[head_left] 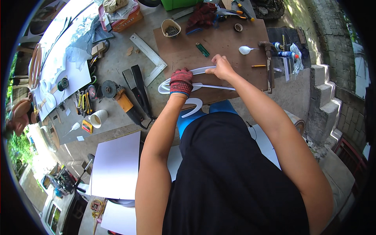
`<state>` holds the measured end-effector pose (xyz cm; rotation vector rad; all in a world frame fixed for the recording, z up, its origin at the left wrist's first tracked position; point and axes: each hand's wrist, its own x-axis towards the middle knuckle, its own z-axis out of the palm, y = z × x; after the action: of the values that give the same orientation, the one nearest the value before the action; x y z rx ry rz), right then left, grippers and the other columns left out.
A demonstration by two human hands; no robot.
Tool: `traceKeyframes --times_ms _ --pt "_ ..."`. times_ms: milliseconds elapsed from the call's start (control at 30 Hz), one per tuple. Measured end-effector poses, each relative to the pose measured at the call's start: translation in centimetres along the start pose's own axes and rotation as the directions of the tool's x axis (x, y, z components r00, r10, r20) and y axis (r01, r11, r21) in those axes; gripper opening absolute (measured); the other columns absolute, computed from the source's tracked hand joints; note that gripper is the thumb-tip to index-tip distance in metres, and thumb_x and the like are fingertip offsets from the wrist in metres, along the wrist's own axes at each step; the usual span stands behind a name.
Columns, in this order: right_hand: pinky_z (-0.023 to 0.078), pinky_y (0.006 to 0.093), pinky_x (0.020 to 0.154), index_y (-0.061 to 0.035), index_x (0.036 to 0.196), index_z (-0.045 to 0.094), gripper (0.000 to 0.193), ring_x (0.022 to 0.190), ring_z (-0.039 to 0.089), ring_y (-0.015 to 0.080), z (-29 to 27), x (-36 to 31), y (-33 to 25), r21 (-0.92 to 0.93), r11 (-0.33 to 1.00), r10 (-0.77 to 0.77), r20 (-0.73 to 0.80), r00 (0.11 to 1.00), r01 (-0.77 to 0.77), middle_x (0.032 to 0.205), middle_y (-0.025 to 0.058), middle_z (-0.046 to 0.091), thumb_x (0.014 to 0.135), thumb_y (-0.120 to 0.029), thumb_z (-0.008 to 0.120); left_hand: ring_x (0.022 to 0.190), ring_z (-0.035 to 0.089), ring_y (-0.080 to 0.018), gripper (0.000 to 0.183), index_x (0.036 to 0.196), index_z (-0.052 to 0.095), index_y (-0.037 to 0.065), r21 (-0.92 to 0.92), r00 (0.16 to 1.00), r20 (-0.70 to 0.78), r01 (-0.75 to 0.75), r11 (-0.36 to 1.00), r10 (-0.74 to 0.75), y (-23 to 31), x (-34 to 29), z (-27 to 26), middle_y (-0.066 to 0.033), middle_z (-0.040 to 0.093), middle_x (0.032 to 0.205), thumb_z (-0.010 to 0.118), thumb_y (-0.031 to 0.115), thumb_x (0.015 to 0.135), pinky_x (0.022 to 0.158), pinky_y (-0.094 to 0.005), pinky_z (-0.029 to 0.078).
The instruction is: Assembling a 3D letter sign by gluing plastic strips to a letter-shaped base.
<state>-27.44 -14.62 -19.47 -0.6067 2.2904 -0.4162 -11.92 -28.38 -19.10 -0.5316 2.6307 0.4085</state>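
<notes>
A white curved, looping cut-out piece (201, 71) lies near the front edge of a brown board (231, 41). My left hand (181, 81), in a red knitted glove, is closed over the piece's left part and hides some of it. My right hand (222, 68), bare, has its thumb and fingers closed at the piece's upper right end. From under the glove a thin white tail runs right, below my right wrist. Nearer to me, a separate white hook-shaped piece (196, 105) sticks out past the board's edge, above my lap.
Across the board are a green lighter (202, 49), a white squeeze bottle (246, 50), a pencil (258, 66) and a paper cup (171, 33). A rusty clamp (269, 58) grips its right edge. To the left lie a metal square (150, 56) and an angle grinder (123, 101).
</notes>
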Motion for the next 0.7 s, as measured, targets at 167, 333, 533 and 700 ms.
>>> traceKeyframes --times_ms 167,333,533,700 --pt "0.049 0.0442 0.097 -0.005 0.119 0.055 0.071 0.118 0.058 0.0391 -1.2 -0.2 -1.5 -0.012 0.998 0.069 0.074 0.995 -0.068 0.124 0.0213 0.054 0.068 -0.039 0.091 0.11 0.063 -0.0321 0.033 0.113 0.07 0.013 -0.004 1.0 -0.001 -0.007 1.0 0.007 -0.1 -0.1 0.1 -0.0105 0.065 0.117 0.063 0.007 0.081 0.093 -0.0427 0.051" --pt "0.05 0.0461 0.096 -0.0039 0.118 0.056 0.074 0.116 0.059 0.0409 -0.9 -0.9 -3.1 -0.187 0.981 0.053 0.023 0.998 -0.048 0.125 0.0228 0.056 0.066 -0.043 0.091 0.108 0.063 -0.0324 0.03 0.11 0.071 0.011 -0.016 1.0 -0.016 -0.027 0.999 0.027 -0.3 -0.1 0.3 -0.0116 0.066 0.115 0.065 0.009 0.08 0.091 -0.0433 0.052" --pt "0.051 0.0461 0.094 -0.0007 0.118 0.055 0.073 0.113 0.061 0.042 -0.5 -0.6 -2.7 -0.157 0.987 0.026 0.03 0.999 -0.021 0.122 0.0259 0.057 0.069 -0.043 0.089 0.107 0.064 -0.0327 0.029 0.106 0.072 0.009 -0.029 0.998 -0.042 -0.049 0.998 0.048 -0.3 0.0 0.3 -0.0131 0.067 0.113 0.067 0.011 0.078 0.09 -0.0441 0.052" --pt "0.051 0.0456 0.094 -0.0003 0.117 0.054 0.073 0.113 0.061 0.0421 -0.3 -0.7 -2.8 -0.14 0.99 0.037 0.023 0.999 -0.034 0.122 0.0265 0.056 0.068 -0.042 0.09 0.106 0.064 -0.0333 0.028 0.106 0.072 0.009 -0.026 0.998 -0.054 -0.047 0.999 0.046 -0.3 -0.1 0.5 -0.0132 0.067 0.112 0.067 0.012 0.079 0.089 -0.0447 0.052"
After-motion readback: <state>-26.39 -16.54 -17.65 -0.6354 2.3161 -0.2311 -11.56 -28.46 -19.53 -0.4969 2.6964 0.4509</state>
